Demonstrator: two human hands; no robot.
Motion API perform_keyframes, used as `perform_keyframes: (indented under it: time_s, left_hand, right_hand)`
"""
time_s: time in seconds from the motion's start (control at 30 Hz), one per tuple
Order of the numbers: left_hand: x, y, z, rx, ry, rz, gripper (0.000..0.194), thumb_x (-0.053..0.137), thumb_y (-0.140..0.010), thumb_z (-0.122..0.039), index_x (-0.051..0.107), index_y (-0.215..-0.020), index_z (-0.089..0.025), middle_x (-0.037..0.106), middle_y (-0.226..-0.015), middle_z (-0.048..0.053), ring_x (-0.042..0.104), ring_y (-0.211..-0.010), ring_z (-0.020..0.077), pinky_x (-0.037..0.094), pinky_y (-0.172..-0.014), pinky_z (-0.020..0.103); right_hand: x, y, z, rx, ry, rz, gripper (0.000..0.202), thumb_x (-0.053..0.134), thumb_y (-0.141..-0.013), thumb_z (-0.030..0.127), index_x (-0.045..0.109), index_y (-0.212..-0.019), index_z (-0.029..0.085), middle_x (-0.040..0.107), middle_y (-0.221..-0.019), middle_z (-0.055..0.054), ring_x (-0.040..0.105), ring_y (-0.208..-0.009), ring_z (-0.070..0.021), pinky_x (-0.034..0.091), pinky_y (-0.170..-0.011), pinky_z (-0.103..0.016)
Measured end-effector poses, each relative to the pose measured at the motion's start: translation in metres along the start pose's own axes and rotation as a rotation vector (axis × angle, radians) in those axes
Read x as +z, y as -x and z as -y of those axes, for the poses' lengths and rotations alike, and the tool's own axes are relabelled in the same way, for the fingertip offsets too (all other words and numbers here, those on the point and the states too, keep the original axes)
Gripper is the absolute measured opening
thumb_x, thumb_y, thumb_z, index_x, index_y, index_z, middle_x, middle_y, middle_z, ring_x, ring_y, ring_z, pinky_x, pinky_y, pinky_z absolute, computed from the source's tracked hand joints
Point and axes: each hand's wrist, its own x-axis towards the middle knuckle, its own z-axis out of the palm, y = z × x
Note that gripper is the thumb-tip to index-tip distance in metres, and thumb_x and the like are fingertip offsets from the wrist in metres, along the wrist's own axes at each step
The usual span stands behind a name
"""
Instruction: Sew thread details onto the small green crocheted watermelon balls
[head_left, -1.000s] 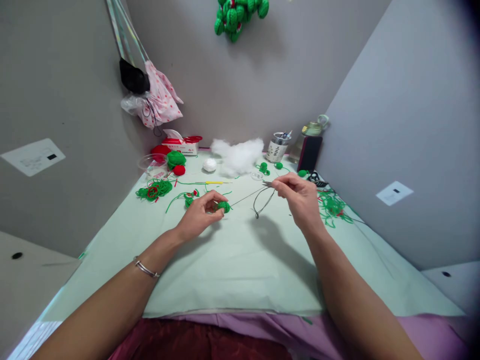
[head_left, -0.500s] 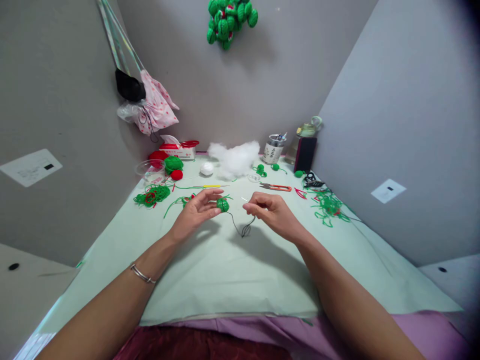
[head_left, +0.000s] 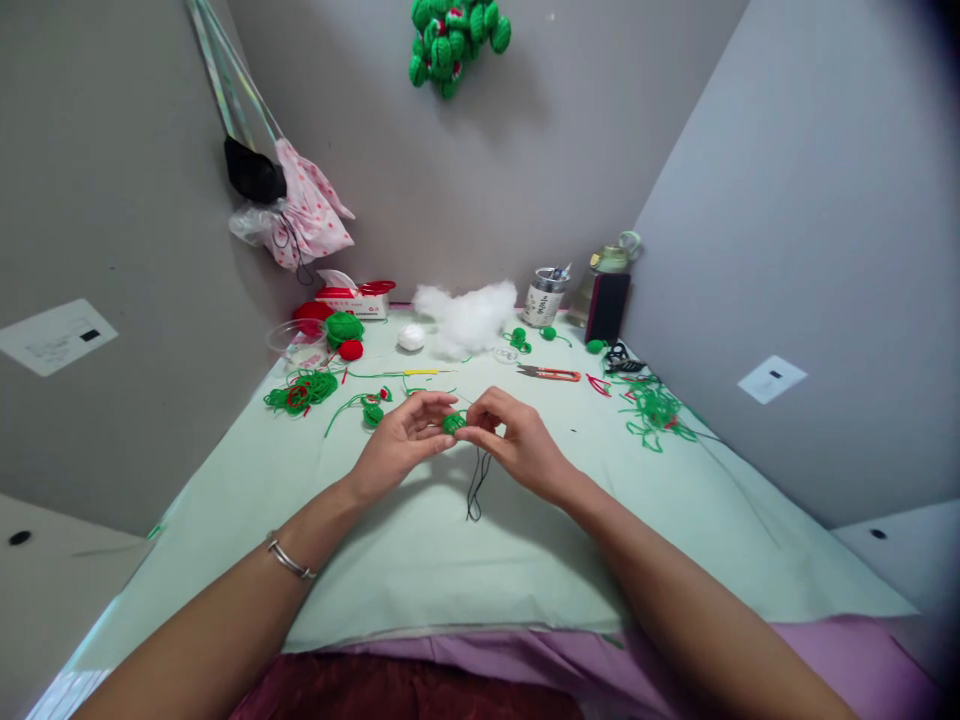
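Observation:
Between the fingertips of my left hand (head_left: 409, 440) sits a small green crocheted ball (head_left: 453, 423). My right hand (head_left: 517, 435) is closed in a pinch against the ball's right side. The sewing needle seen in that pinch a moment ago is now mostly hidden by the fingers. Black thread (head_left: 474, 490) hangs in a loop below both hands, over the table. Just left of my left hand lies another green crocheted piece (head_left: 373, 413) with a bit of red and a yarn tail.
Behind the hands lie a yellow-handled crochet hook (head_left: 421, 372), orange thread snips (head_left: 551, 374) and white stuffing (head_left: 469, 318). Green yarn tangles (head_left: 307, 390) lie on both sides. A pen can (head_left: 546, 300) and a phone (head_left: 607, 308) stand at the back right.
My right hand has moved left, from apart to touching the green ball. The black thread now hangs lower and farther left. The view has shifted slightly.

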Motion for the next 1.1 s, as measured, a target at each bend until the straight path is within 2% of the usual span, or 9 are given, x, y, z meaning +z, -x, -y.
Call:
perform_keyframes:
  time_s: [0.1, 0.23, 0.33, 0.53, 0.7, 0.87, 1.1]
  left_hand:
    - [-0.002, -0.002, 0.003, -0.007, 0.001, 0.008, 0.044, 0.077, -0.071, -0.025, 0.061, -0.112, -0.021, 0.065, -0.110, 0.007, 0.060, -0.109, 0.0207, 0.048, -0.096, 0.035]
    - [-0.003, -0.003, 0.005, -0.028, 0.026, 0.032, 0.040, 0.075, -0.075, -0.029, 0.061, -0.111, -0.021, 0.066, -0.110, 0.007, 0.063, -0.102, 0.0196, 0.050, -0.093, 0.035]
    - [-0.003, -0.003, 0.007, -0.039, 0.055, 0.027, 0.037, 0.074, -0.076, -0.031, 0.062, -0.109, -0.021, 0.065, -0.111, 0.007, 0.063, -0.100, 0.0196, 0.049, -0.095, 0.038]
    - [0.000, -0.002, 0.006, -0.074, 0.217, 0.052, 0.026, 0.070, -0.081, -0.033, 0.065, -0.104, -0.021, 0.064, -0.104, 0.004, 0.064, -0.097, 0.0185, 0.051, -0.095, 0.041]
    - [0.002, -0.002, -0.002, -0.112, 0.256, -0.015, 0.023, 0.071, -0.080, -0.032, 0.065, -0.098, -0.019, 0.064, -0.096, 0.003, 0.064, -0.090, 0.0161, 0.052, -0.093, 0.039]
    - [0.001, -0.003, -0.001, -0.139, 0.286, -0.050, 0.023, 0.072, -0.079, -0.033, 0.064, -0.095, -0.018, 0.064, -0.092, 0.001, 0.063, -0.085, 0.0147, 0.052, -0.092, 0.038]
    - [0.005, -0.001, 0.004, -0.095, 0.262, -0.058, 0.022, 0.073, -0.078, -0.032, 0.062, -0.092, -0.018, 0.057, -0.093, 0.000, 0.059, -0.088, 0.0133, 0.053, -0.090, 0.036]
  right_hand:
    - [-0.002, -0.003, -0.003, 0.103, -0.129, 0.044, 0.017, 0.061, -0.089, 0.032, 0.061, -0.079, 0.018, 0.057, -0.078, -0.001, 0.050, -0.067, -0.0118, 0.040, -0.063, -0.025]
    - [-0.005, -0.005, -0.004, 0.205, -0.260, 0.099, 0.022, 0.059, -0.088, 0.038, 0.062, -0.082, 0.016, 0.056, -0.070, 0.001, 0.049, -0.063, -0.0111, 0.039, -0.059, -0.024]
    - [-0.005, -0.004, -0.004, 0.193, -0.227, 0.084, 0.021, 0.062, -0.086, 0.037, 0.063, -0.082, 0.016, 0.058, -0.073, 0.000, 0.048, -0.064, -0.0110, 0.039, -0.059, -0.024]
    - [-0.002, -0.002, -0.002, 0.199, -0.180, 0.069, 0.021, 0.057, -0.090, 0.034, 0.065, -0.082, 0.017, 0.059, -0.075, -0.001, 0.050, -0.065, -0.0112, 0.039, -0.060, -0.025]
    - [-0.001, -0.001, -0.001, 0.131, -0.140, 0.028, 0.022, 0.063, -0.087, 0.039, 0.065, -0.081, 0.018, 0.062, -0.081, -0.002, 0.053, -0.069, -0.0123, 0.042, -0.064, -0.026]
    - [0.001, 0.001, -0.001, 0.049, -0.058, 0.024, 0.014, 0.063, -0.088, 0.032, 0.065, -0.081, 0.019, 0.061, -0.081, -0.002, 0.054, -0.070, -0.0126, 0.043, -0.065, -0.026]
    - [0.006, 0.000, 0.004, 0.100, -0.042, -0.025, 0.013, 0.062, -0.086, 0.026, 0.063, -0.077, 0.017, 0.061, -0.078, -0.001, 0.053, -0.068, -0.0120, 0.042, -0.064, -0.026]
